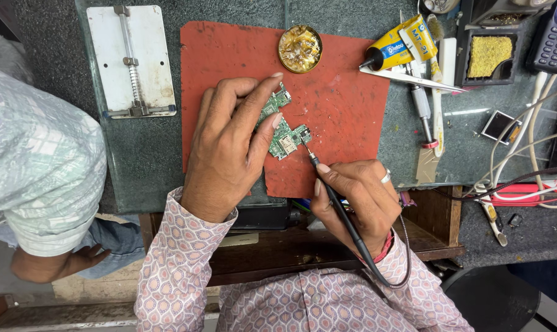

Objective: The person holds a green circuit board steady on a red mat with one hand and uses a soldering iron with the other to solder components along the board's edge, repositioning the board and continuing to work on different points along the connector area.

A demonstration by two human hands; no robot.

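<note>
A small green circuit board (286,136) lies on a red mat (346,104) in the middle of the bench. My left hand (229,144) presses down on the board's left part with its fingers. A thin black soldering iron (327,190) is gripped like a pen in my right hand (358,200). Its tip touches the board's lower right edge. The iron's black cord loops back under my right wrist.
A round tin of brass wool (299,48) sits at the mat's top edge. A white board holder (131,58) lies at left; a yellow tube (398,43), tweezers (414,77) and a sponge tray (487,56) at right, with cables (524,166). Another person's arm (39,172) is at far left.
</note>
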